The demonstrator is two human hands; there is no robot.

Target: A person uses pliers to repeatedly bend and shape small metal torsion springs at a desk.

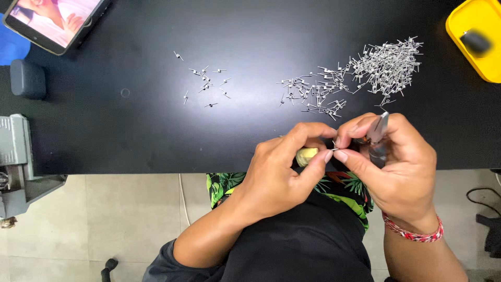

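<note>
The left hand [276, 172] and the right hand [396, 162] meet just off the near edge of the black table [130, 125], fingertips pinched together on 1 small wire spring [334, 148] held between them. The left hand's fingers also curl around a pale yellow handle [306, 155], mostly hidden. The right hand's fingers close on a metal tool [379, 137] whose flat silver end sticks up past the knuckles; its kind cannot be told. A red braided band [413, 232] circles the right wrist. On the table just beyond the hands lies a large pile of springs [365, 70], thinning toward the table's middle. A small scatter of springs [206, 83] lies farther left on the table. A yellow tray [472, 42] sits at the table's far right corner, a phone [52, 21] at its far left corner.
</note>
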